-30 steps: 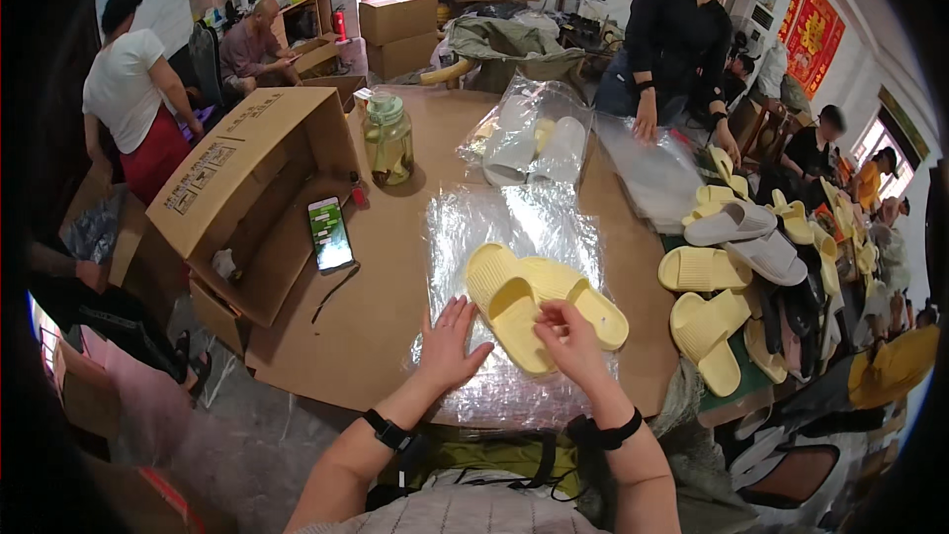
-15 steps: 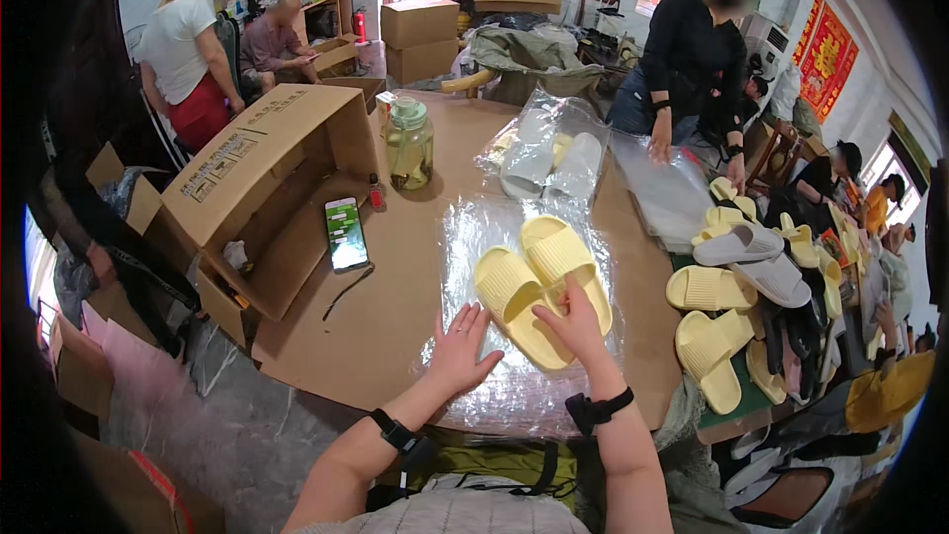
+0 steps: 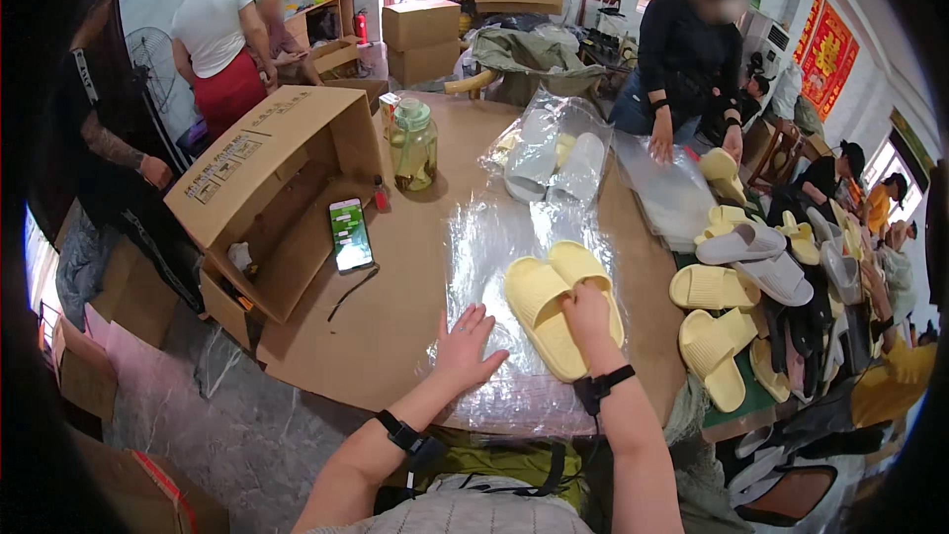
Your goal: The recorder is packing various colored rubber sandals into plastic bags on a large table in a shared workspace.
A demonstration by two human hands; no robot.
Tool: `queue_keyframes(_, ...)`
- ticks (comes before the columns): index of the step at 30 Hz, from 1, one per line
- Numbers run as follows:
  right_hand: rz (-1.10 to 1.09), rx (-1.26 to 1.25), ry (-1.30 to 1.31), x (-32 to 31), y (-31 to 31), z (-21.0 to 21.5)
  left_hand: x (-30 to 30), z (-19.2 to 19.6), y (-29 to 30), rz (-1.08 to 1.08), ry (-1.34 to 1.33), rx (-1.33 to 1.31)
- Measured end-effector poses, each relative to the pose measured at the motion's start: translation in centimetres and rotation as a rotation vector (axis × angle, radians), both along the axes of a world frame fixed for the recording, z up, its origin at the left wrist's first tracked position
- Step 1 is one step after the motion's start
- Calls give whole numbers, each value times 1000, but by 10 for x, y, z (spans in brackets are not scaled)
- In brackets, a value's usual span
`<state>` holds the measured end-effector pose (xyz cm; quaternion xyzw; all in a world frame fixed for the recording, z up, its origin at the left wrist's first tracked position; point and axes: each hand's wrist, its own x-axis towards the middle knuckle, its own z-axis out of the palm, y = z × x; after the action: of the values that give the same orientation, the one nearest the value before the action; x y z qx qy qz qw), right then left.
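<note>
A pair of pale yellow ribbed slide slippers (image 3: 542,299) lies side by side over a clear plastic bag (image 3: 476,252), toes pointing away from me. My right hand (image 3: 590,321) grips the pair near the inner edges, its fingertips partly hidden in the right slipper's opening. My left hand (image 3: 467,348) lies flat on the bag to the left of the slippers, fingers spread and holding nothing. Beyond them, a bagged pair of light grey slippers (image 3: 576,170) rests on the cardboard-covered table (image 3: 395,277).
An open carton (image 3: 272,153), a phone (image 3: 348,235), a small red bottle (image 3: 381,196) and a lidded jar (image 3: 412,150) stand or lie leftward. At right are loose slippers (image 3: 712,289) and a stack of clear bags (image 3: 664,200). A co-worker (image 3: 682,69) stands across the table.
My right hand has drawn the yellow pair nearer and slightly right, and reaches deeper between them. My left hand stays put. A person has appeared at the far left; the co-worker's hand is at a yellow slipper.
</note>
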<state>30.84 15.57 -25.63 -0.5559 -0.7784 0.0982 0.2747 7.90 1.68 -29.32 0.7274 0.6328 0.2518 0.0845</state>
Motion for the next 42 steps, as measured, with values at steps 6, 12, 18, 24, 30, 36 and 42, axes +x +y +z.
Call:
queue_keyframes(6, -206, 3, -41, 107, -34, -17, -11, 29, 6, -119, 17, -264)
queue_keyframes(12, -360, -7, 383, 187, -104, -8, 10, 68, 5, -96, 475, -305)
queue_keyframes(18, -223, -29, 734, 190, -179, 25, 12, 41, -2, -99, 402, -346)
queue_keyframes(24, -167, -18, 682, 149, -198, 43, 10, 64, -12, -197, 342, -404)
queue_keyframes(30, -74, -54, 514, 119, -191, 55, 16, 61, -8, -463, 249, -33)
queue_keyframes(36, 13, -97, 368, 115, -195, 59, 20, 46, 0, -502, -66, -132)
queue_keyframes(42, 106, -173, 436, 122, -202, 61, 24, 63, 8, -346, -149, -262)
